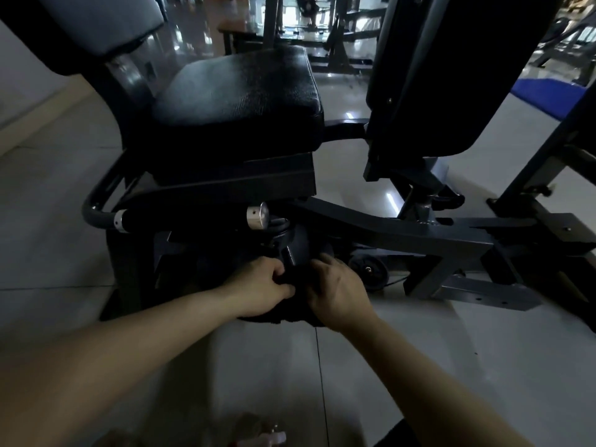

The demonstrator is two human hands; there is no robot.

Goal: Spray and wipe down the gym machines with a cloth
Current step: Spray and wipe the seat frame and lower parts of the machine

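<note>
Floor tiles glossy; left hand, right hand grip dark cloth below seat.

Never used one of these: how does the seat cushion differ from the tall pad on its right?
The seat cushion lies nearly flat and squarish; the tall pad stands upright and longer. The seat cushion shows wrinkled grain in the light; the tall pad looks plain dark. Both are black padding.

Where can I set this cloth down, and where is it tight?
Free: floor tiles left of the seat pad, tiles right of your right hand before the frame beam, and the pad's top. Crowded: beneath the seat, where your left hand and right hand grip the cloth.
</note>
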